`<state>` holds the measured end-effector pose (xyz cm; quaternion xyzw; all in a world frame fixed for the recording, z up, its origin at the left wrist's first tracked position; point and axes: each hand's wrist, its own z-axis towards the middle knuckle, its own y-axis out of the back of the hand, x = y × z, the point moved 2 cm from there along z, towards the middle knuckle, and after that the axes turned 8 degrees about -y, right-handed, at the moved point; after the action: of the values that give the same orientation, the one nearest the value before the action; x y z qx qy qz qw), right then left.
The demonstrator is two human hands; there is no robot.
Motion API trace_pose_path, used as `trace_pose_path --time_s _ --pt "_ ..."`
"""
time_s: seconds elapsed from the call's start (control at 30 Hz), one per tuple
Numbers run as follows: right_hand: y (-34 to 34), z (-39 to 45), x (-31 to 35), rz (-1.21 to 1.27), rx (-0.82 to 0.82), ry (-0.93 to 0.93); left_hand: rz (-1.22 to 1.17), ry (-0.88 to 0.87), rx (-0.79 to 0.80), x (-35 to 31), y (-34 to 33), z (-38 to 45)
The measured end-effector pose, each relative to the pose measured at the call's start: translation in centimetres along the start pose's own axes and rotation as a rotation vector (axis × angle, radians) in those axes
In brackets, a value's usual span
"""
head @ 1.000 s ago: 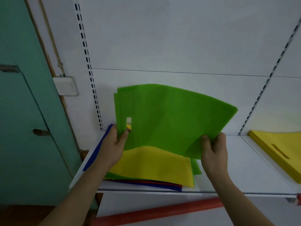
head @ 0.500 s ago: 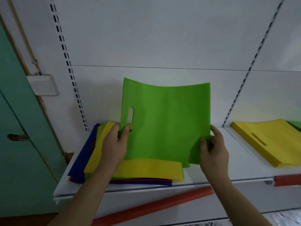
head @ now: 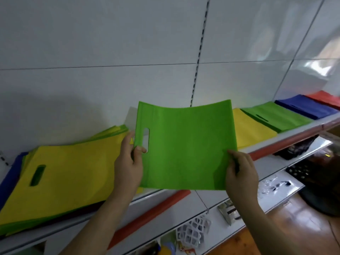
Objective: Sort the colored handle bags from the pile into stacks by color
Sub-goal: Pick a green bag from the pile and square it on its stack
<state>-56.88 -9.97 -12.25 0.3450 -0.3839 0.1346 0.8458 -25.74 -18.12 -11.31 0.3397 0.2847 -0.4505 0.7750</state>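
A green handle bag (head: pixel 185 146) hangs in the air in front of the shelf, held flat between both hands. My left hand (head: pixel 129 162) grips its left edge by the cut-out handle, thumb on the front. My right hand (head: pixel 240 172) pinches its lower right edge. On the shelf at the left lies the mixed pile (head: pixel 60 179), a yellow bag on top, with green, blue and dark ones under it. To the right lie sorted stacks: yellow (head: pixel 252 131), green (head: pixel 276 116), blue (head: pixel 307 107), red (head: pixel 325 97).
The white shelf (head: pixel 287 137) has a red price strip (head: pixel 149 214) along its front edge. Lower shelves hold packaged goods (head: pixel 193 230) and dark items (head: pixel 301 148). A slotted upright (head: pixel 199 52) runs up the white back wall.
The view has swung to the right, bringing the sorted stacks into sight. Both hands have carried the green bag to the right, away from the mixed pile, and it now hangs flatter.
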Motion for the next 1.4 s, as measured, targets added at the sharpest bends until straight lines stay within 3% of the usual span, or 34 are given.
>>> trace_pose_path --time_s 0.23,0.63,0.87,1.13,1.4 --pt "7.3 3.3 -7.7 -0.025 0.063 -0.009 0.090 -0.043 0.066 -6.0 -10.5 -0.9" --pt "20.4 12.5 -23.4 -0.085 -0.032 -0.131 0.045 -0.104 0.274 -16.3 -31.4 -5.7" --pt "22.2 16.7 -30.7 -0.161 -0.010 -0.220 0.022 -0.156 0.342 -17.2 -41.8 -4.4" --pt "23.1 29.3 -36.1 -0.276 -0.076 -0.139 -0.026 -0.109 0.349 -17.3 -54.3 0.5" --pt "20.6 37.9 -39.8 -0.299 -0.095 -0.141 0.038 -0.081 0.350 -16.2 -60.2 4.1"
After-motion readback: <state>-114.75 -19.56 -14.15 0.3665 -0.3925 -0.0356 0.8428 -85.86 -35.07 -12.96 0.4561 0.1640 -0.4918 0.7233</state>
